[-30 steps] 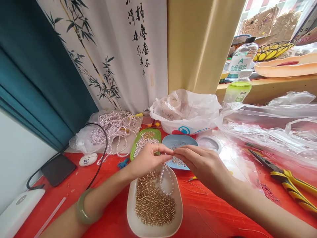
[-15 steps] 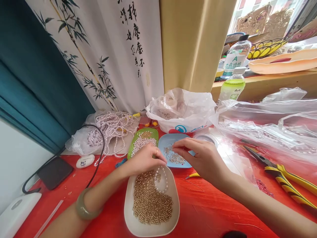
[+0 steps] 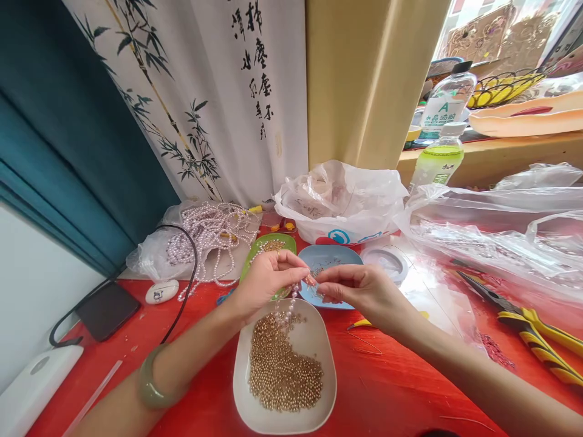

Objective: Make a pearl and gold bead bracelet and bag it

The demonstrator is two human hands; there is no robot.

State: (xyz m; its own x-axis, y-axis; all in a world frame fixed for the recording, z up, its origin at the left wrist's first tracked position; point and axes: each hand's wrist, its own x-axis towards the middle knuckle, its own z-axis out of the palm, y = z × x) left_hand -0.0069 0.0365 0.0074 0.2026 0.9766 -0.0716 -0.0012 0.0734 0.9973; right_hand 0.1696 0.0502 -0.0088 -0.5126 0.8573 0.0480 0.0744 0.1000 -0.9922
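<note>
A red table (image 3: 191,388) runs under a white hanging painted with bamboo and writing, with a window shelf off its far right corner. Nearest the front edge, about the middle, sits a white dish (image 3: 319,340) heaped with small gold beads (image 3: 280,370). Just above its far rim the two hands meet. The left hand (image 3: 264,282) is closed, finger and thumb pinching the top of a short pearl strand (image 3: 288,308) whose lower end hangs down onto the gold beads. The right hand (image 3: 364,291) is also closed in a fine pinch, its fingertips almost touching those of the left; something small and thin seems to be held there, though it is too small to identify.

Judging by the pose, this is a threading or joining step, and it would go best with both wrists low and steady over the dish, the strand kept short and taut between the pinches, so a dropped bead lands in the dish and not on the table.

Behind the hands lie a blue dish (image 3: 339,258) with thin metal pieces and, to its left, a green dish (image 3: 255,255) of beads. Yellow-handled pliers (image 3: 523,318) lie near the right edge. Farther back a pile of pearl strings (image 3: 209,233) rests on plastic towards the far left, a white plastic bag (image 3: 341,200) at the far middle, with bottles (image 3: 439,161) beyond.
</note>
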